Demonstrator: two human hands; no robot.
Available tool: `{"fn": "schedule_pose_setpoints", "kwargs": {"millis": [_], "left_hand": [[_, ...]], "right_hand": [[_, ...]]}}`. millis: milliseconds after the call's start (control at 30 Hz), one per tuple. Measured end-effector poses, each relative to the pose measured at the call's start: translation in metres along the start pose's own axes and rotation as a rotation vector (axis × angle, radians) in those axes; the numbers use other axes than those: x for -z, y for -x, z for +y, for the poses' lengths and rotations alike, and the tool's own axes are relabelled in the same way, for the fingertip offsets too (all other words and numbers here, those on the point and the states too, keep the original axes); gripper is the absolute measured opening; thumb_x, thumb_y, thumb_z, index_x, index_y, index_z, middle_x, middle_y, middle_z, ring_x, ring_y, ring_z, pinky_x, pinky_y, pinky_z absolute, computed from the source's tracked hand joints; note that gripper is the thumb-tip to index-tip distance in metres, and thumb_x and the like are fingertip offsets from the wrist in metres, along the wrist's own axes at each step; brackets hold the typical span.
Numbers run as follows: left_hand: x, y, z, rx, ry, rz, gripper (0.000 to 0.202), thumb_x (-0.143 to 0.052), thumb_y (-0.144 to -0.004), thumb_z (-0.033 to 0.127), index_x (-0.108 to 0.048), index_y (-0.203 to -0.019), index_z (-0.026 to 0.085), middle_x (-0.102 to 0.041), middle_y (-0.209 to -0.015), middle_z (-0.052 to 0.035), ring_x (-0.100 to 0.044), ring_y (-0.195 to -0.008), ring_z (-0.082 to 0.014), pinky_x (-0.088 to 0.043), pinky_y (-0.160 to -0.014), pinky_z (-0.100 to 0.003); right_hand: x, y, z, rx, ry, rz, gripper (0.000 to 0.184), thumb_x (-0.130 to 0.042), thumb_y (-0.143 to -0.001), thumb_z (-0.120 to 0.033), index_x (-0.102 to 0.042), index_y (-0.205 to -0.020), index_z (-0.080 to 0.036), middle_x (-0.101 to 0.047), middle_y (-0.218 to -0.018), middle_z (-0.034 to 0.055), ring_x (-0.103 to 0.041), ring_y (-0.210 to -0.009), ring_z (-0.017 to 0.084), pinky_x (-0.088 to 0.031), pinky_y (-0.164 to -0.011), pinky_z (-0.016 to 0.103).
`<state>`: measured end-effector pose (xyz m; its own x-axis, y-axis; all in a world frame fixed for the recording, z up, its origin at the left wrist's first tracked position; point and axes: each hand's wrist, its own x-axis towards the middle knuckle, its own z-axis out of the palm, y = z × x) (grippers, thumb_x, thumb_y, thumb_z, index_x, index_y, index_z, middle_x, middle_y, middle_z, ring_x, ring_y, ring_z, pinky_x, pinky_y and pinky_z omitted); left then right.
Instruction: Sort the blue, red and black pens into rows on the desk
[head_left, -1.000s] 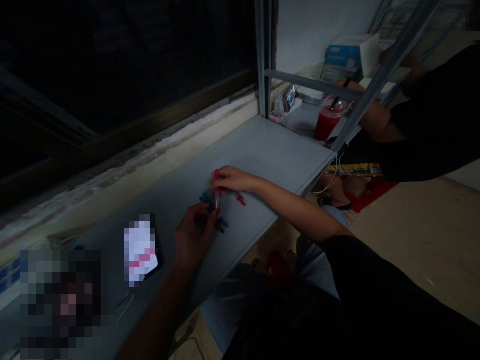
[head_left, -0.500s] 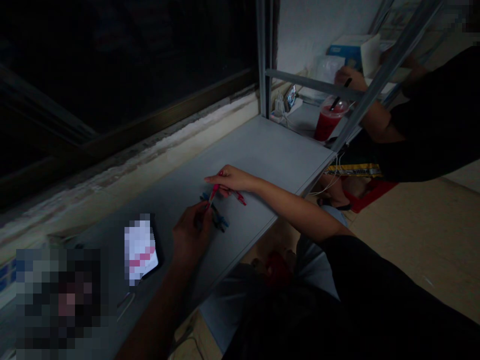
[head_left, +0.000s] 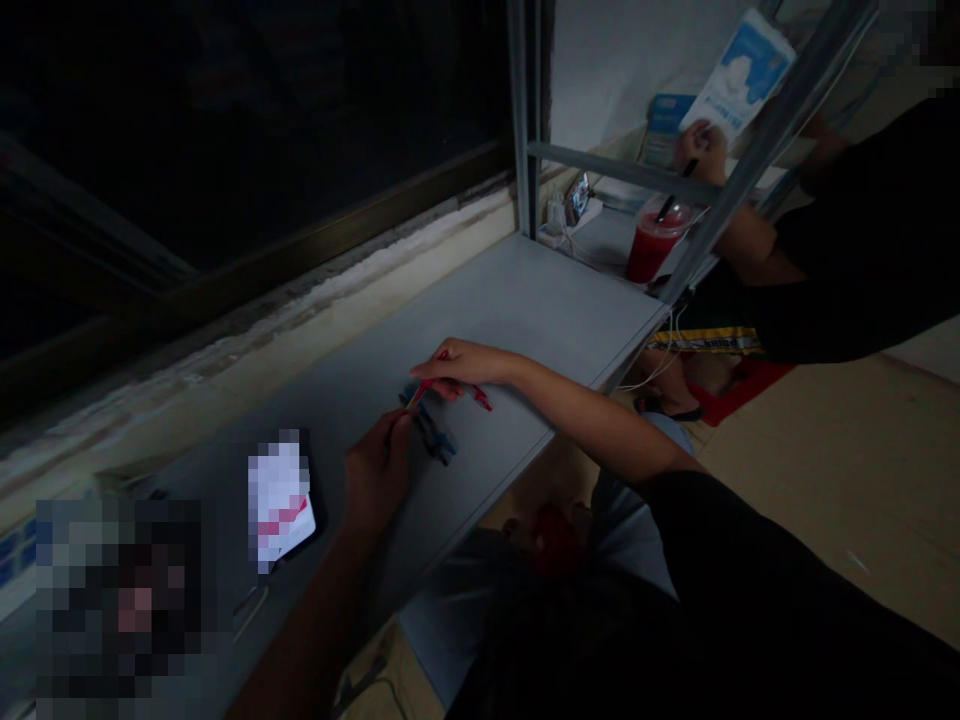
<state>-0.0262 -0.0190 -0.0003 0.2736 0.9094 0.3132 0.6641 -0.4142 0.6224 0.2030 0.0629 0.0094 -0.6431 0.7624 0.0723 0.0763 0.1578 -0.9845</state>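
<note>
A slim red pen spans the gap between my two hands above the grey tabletop. My left hand is closed, pinching its lower end between thumb and fingers. The fingers of my right hand are closed around the upper end. Another red piece, perhaps a second pen, pokes out below my right palm; whether that hand holds it or it lies on the table I cannot tell. Just under the hands, several blue and dark pens lie in a small bunch on the tabletop.
A lit phone lies left of my left hand, with a cable near it. Past the metal frame stand a cup of red drink with a straw and a propped phone. A co-worker's hand holds a white-and-blue packet.
My hands have shifted slightly, with less of the red pen showing between them. Beyond the frame, the co-worker's hand has lifted a white-and-blue packet into view.
</note>
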Motion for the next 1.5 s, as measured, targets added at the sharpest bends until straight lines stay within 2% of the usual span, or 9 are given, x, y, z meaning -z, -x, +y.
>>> {"fn": "schedule_pose_setpoints", "kwargs": {"millis": [133,267,400,567,667,867,967,1133,1500], "left_hand": [[0.004,0.0,0.003,0.03,0.014,-0.028,0.043,-0.04,-0.106,0.044,-0.074,-0.099,0.018,-0.052,-0.059,0.0029,-0.048,-0.05,-0.0151,-0.04,-0.052,-0.028],[0.005,-0.002,0.001,0.075,0.081,-0.03,0.045,-0.04,-0.106,0.046,-0.071,-0.09,0.018,-0.044,-0.058,0.003,-0.045,-0.05,-0.015,-0.036,-0.05,-0.028],[0.006,-0.003,-0.002,0.123,0.111,-0.013,0.047,-0.041,-0.106,0.05,-0.072,-0.094,0.017,-0.042,-0.058,0.004,-0.043,-0.05,-0.0147,-0.033,-0.049,-0.027],[0.007,-0.005,-0.003,0.107,0.01,-0.001,0.043,-0.044,-0.103,0.046,-0.075,-0.099,0.017,-0.041,-0.055,0.0054,-0.042,-0.049,-0.0142,-0.032,-0.051,-0.027],[0.007,-0.005,-0.004,0.106,-0.017,0.0,0.043,-0.044,-0.103,0.046,-0.076,-0.1,0.017,-0.038,-0.052,0.006,-0.042,-0.047,-0.0145,-0.031,-0.05,-0.027],[0.006,-0.005,-0.005,0.111,-0.01,-0.004,0.049,-0.043,-0.103,0.051,-0.077,-0.101,0.015,-0.046,-0.054,0.0043,-0.045,-0.047,-0.0155,-0.033,-0.049,-0.028],[0.005,-0.005,-0.005,0.102,-0.007,0.002,0.049,-0.043,-0.104,0.052,-0.076,-0.101,0.016,-0.048,-0.055,0.0036,-0.048,-0.048,-0.016,-0.035,-0.05,-0.027],[0.005,-0.007,-0.001,0.093,0.023,0.003,0.043,-0.043,-0.104,0.045,-0.075,-0.098,0.018,-0.051,-0.055,0.0034,-0.051,-0.048,-0.0157,-0.039,-0.05,-0.027],[0.001,-0.004,-0.004,0.053,0.097,-0.079,0.034,-0.049,-0.104,0.044,-0.071,-0.11,0.019,-0.067,-0.072,-0.0003,-0.064,-0.063,-0.0172,-0.051,-0.063,-0.028]], "right_hand": [[0.003,-0.001,0.004,0.087,-0.02,-0.091,0.057,-0.062,-0.102,-0.054,-0.06,-0.062,-0.014,-0.058,-0.056,-0.0024,-0.048,-0.05,0.006,-0.043,-0.055,0.02],[0.006,-0.001,0.007,0.155,-0.053,-0.145,0.039,-0.072,-0.097,-0.044,-0.066,-0.075,-0.012,-0.062,-0.065,-0.0027,-0.052,-0.059,0.006,-0.045,-0.06,0.019],[0.008,-0.001,0.007,0.168,-0.13,-0.097,0.027,-0.083,-0.087,-0.03,-0.067,-0.1,-0.012,-0.066,-0.077,-0.0034,-0.055,-0.064,0.006,-0.046,-0.059,0.018],[0.01,-0.002,0.009,0.069,-0.02,0.009,0.029,-0.069,-0.099,-0.036,-0.064,-0.084,-0.012,-0.063,-0.066,-0.0018,-0.051,-0.054,0.006,-0.042,-0.052,0.018],[0.012,-0.004,0.012,0.111,-0.068,0.05,0.025,-0.082,-0.085,-0.018,-0.063,-0.101,-0.013,-0.069,-0.082,-0.0012,-0.056,-0.061,0.006,-0.045,-0.057,0.018],[0.014,-0.003,0.011,0.126,-0.052,0.057,0.015,-0.077,-0.089,-0.014,-0.062,-0.091,-0.013,-0.067,-0.082,-0.0007,-0.057,-0.069,0.008,-0.048,-0.065,0.02],[0.014,-0.001,0.007,0.16,-0.104,0.061,0.033,-0.082,-0.079,-0.003,-0.063,-0.105,-0.014,-0.07,-0.101,0.0019,-0.062,-0.08,0.008,-0.051,-0.072,0.02],[0.016,-0.002,0.007,0.106,-0.1,0.08,0.012,-0.076,-0.09,-0.016,-0.065,-0.091,-0.012,-0.068,-0.078,-0.0008,-0.058,-0.068,0.008,-0.048,-0.066,0.02],[0.022,0.0,-0.001,0.205,-0.377,0.265,0.027,-0.079,-0.08,-0.012,-0.065,-0.103,-0.016,-0.068,-0.083,-0.0025,-0.063,-0.077,0.01,-0.051,-0.075,0.02]]}}
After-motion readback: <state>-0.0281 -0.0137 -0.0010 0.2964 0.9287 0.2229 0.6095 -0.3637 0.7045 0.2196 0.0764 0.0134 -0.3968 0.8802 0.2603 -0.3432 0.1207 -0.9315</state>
